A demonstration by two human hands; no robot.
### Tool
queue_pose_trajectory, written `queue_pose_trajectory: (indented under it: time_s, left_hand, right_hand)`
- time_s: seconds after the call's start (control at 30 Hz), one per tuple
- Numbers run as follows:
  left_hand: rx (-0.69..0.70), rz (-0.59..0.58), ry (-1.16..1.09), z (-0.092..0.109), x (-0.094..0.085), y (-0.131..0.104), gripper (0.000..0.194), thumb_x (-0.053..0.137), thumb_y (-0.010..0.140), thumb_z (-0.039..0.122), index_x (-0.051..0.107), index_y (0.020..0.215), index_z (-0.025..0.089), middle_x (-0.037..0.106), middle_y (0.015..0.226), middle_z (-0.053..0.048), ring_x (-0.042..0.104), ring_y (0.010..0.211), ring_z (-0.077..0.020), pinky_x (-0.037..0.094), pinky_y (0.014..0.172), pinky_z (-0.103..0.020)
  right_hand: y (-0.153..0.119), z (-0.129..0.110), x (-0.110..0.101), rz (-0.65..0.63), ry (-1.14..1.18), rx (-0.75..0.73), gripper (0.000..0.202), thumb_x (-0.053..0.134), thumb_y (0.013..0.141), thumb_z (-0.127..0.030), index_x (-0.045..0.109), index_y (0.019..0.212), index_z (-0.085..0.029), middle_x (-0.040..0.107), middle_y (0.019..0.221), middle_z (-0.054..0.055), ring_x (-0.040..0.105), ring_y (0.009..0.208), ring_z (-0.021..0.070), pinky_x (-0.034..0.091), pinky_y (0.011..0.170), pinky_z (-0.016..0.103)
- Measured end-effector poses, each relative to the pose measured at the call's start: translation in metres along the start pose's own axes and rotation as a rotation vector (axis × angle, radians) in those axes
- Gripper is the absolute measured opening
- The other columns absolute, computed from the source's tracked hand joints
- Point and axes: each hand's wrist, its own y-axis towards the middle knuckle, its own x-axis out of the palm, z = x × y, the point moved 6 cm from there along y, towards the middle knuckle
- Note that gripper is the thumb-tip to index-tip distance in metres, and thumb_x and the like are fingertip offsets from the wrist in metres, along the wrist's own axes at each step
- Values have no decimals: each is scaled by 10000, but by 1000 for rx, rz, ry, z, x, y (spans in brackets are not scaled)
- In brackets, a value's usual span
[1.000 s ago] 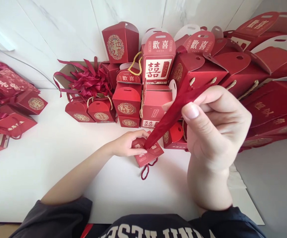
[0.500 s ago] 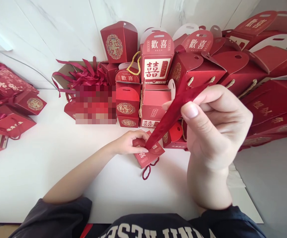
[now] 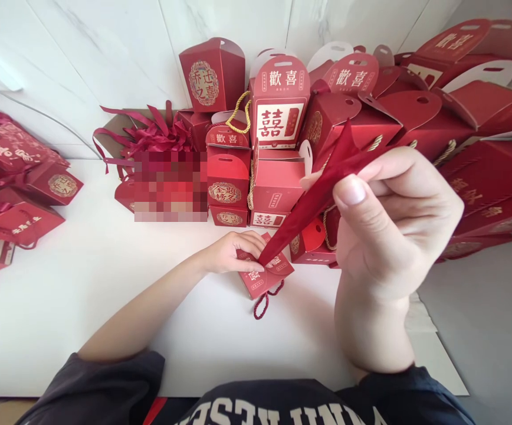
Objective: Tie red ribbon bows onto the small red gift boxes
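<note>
A small red box with a dark red cord loop at its near edge lies on the white table. My left hand is closed at the box's upper left, thumb on its top, pinching the lower end of a dark red ribbon. From there the ribbon slants up to the right, taut and close to the camera. My right hand is raised to the right of the box and pinches the ribbon's upper part between thumb and fingers. The ribbon's tip sticks up beyond the fingers.
Red gift boxes stand stacked along the back wall and at the right. A pile of red ribbons is at the back left. More red boxes with bows are at the far left. The white table spans the front.
My right hand has moved slightly to the right with the ribbon, whose upper end now folds and points up. My left hand and the box have hardly moved.
</note>
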Motion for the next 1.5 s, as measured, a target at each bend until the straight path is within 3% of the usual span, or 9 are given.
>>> queue_pose_trajectory:
  time_s: [0.27,0.43,0.67,0.87,0.97,1.03,1.13,1.3,1.5]
  left_hand:
    - [-67,39,-34,-8,0,0,135,774,783,294,810,849,182,771,917,-126,672,933,-240,535,891,-369]
    - [-115,80,-34,-9,0,0,154,814,732,319,813,815,190,774,897,-112,673,925,-241,537,894,-369]
    - [-173,31,-3,-8,2,2,141,797,750,309,813,810,183,782,859,-95,703,900,-235,546,847,-336]
    - [-100,52,8,-6,3,3,166,782,770,321,778,696,172,764,809,-84,683,865,-216,529,814,-327]
    - [-73,29,59,-6,3,4,291,771,777,362,720,563,173,687,605,-60,637,739,-191,508,751,-324]
    - [-62,17,83,-6,3,5,324,767,781,376,702,538,171,668,570,-54,615,686,-179,494,740,-327]
    - [-80,8,104,-8,2,5,326,760,786,392,715,557,164,705,618,-63,609,634,-161,480,723,-322]
    - [-109,16,95,-10,2,3,267,761,784,402,770,654,170,762,736,-83,671,750,-194,488,768,-325]
    - [-108,-5,120,-10,2,3,262,761,793,370,759,630,165,773,751,-78,684,709,-175,474,802,-326]
  right_hand:
    - [0,-11,-6,32,-63,18,92,729,835,-199,690,790,-269,606,637,-45,548,502,119,504,475,282]
    - [-1,-6,-5,24,-35,44,80,736,845,-240,670,807,-263,611,642,-32,632,530,166,529,467,312]
    - [0,10,5,111,126,-35,162,673,857,-76,664,812,-231,617,606,-64,638,495,101,527,441,213]
    - [-4,45,24,-347,-189,75,171,608,912,-235,598,1082,-247,681,1069,14,697,850,156,576,716,286]
    - [-22,53,17,-558,-523,175,100,529,949,-243,627,962,-226,673,829,9,616,639,140,471,577,261]
    - [-40,59,7,-713,-708,294,304,495,967,-312,591,696,-211,543,565,-12,501,491,134,356,486,264]
    - [-68,69,-7,-888,-792,397,384,500,963,-342,583,614,-203,520,562,3,495,510,148,335,508,282]
    - [-88,94,-14,-768,-543,504,223,495,961,-292,699,1001,-208,635,916,56,622,787,175,474,743,301]
    - [-87,114,-5,-566,-481,626,277,595,894,-462,672,824,-205,673,803,26,583,688,169,441,629,280]
